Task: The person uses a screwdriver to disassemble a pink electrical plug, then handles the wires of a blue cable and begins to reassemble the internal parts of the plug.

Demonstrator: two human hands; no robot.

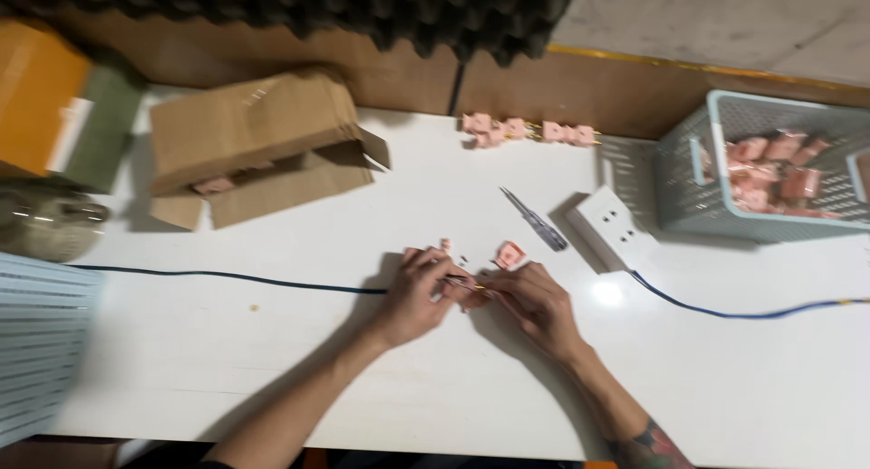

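The grip of both hands meets at the middle of the frame: the left hand point(419, 292) and the right hand point(533, 301) are drawn together, fingertips pinched on a small pink part point(456, 283) held between them just above the white tabletop point(272, 369); blur hides exactly how the fingers sit on it. Just above the hands lie a few loose pink pieces point(510, 254) and some tiny bits, touching the tabletop. A dark blue cable point(227, 279) runs from the left edge of the frame under the hands and on toward the right edge. Right of centre lies a slim pair of metal tweezers point(535, 220), tip pointing to the upper left, and just beside it stands a white socket block point(609, 227). At the upper centre, near the back edge, a row of pink parts point(526, 131) lies in a line. At the upper right a pale blue plastic basket point(698, 170) holds more pink parts. At the upper left an open brown cardboard box point(258, 143) lies on its side, with an orange box point(36, 97) at the far left edge.
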